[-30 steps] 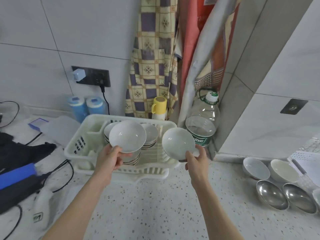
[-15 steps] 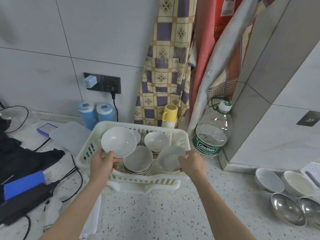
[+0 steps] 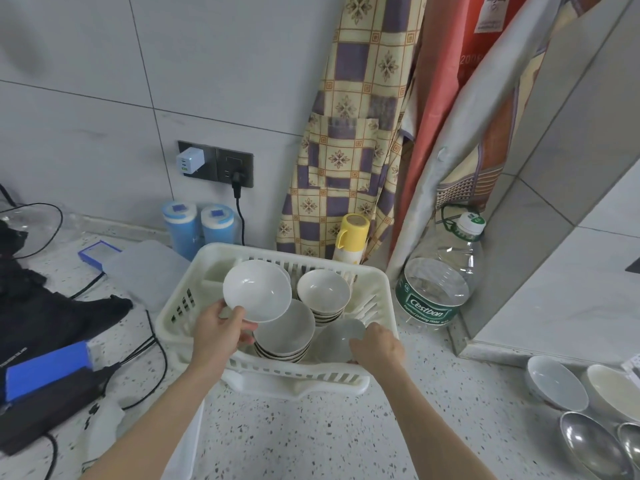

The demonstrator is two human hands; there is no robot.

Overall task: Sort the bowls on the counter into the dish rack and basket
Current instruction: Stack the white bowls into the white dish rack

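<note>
White glazed ceramic is filling most of the dish rack (image 3: 375,282) now: over the last second our right hand (image 3: 375,348) has been carrying its bowl (image 3: 341,339) from above the rack's front edge down into the front right corner, where it is now sitting tilted beside the front stack (image 3: 285,336) of nested bowls. The fingers are still curling round its near rim, so we judge the placement nearly done but not released. Our left hand (image 3: 218,336) is gripping a second bowl (image 3: 257,291) by its lower rim, holding it tilted above the rack's left side, little moved. The rack is slotted white plastic, matte; the bowls are smooth and round, with dark-ringed feet showing in the stacks. On the speckled counter (image 3: 311,441) to the right, 2 ceramic bowls (image 3: 557,381) and at least 2 shiny metal bowls (image 3: 588,445) are waiting unsorted.
</note>
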